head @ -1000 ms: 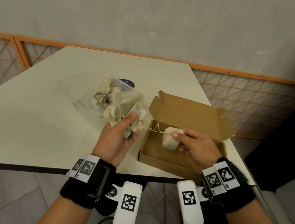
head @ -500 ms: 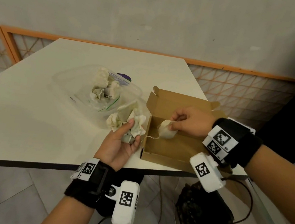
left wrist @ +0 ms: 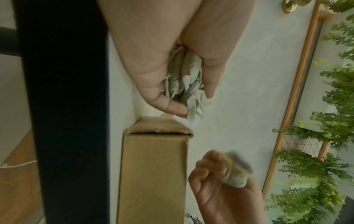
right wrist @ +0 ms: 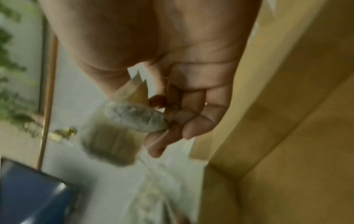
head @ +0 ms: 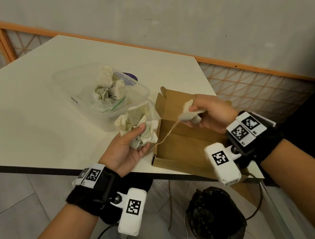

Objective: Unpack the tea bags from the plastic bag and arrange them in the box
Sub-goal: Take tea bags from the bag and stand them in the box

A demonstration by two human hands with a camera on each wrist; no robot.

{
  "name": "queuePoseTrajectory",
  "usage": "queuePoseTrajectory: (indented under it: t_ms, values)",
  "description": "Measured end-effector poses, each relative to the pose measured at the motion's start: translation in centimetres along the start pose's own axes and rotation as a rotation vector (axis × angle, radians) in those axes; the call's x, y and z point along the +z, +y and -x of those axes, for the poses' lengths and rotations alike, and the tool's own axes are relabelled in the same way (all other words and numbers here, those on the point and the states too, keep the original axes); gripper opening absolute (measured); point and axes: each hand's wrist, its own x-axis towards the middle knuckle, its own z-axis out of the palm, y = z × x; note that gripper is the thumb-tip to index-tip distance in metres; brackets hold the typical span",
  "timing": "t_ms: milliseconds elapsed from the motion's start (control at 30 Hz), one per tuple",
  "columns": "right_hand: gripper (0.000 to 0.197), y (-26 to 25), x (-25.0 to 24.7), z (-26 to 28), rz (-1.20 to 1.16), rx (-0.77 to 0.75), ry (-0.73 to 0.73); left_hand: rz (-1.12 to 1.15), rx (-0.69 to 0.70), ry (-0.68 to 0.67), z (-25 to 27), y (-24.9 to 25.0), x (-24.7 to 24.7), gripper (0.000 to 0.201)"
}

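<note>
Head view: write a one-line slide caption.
Left hand grips a clump of tea bags; right hand holds one tea bag above the open box.

Head: looks down and forward over the white rectangular table (head: 33, 124).
Wrists: 2 close views along each palm.
Shared: the brown cardboard box (head: 184, 148) (left wrist: 153, 174) (right wrist: 277, 136).

My white tabletop (head: 33, 124) stands before an orange lattice railing (head: 255, 89); a dark crumpled bag (head: 215, 220) sits on the floor, near right.
</note>
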Motion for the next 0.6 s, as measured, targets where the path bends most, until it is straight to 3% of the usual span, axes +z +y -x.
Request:
queuePoseTrajectory:
  t_ms: [133,267,333,467,600]
  values:
    - [0.016,0.5,-2.5,0.7,0.598,0.075,0.208,0.004,-0.006,-0.009,-0.1,0.0,-0.1,0.046]
    - [0.004,1.0,-2.4,1.2,0.761,0.118,0.145,0.017,0.003,-0.032,-0.2,-0.1,-0.2,0.043]
    - [0.015,0.7,-1.9,1.0,0.896,0.069,0.1,0.03,0.006,-0.036,-0.2,-0.1,-0.1,0.044]
    - [0.009,-0.1,-0.5,0.5,0.906,-0.022,-0.007,0.057,0.002,-0.025,-0.1,-0.1,-0.2,0.053]
    - [0.013,-0.4,-0.4,-0.4,0.831,-0.064,0.026,0.065,-0.002,-0.033,-0.1,-0.1,-0.3,0.076]
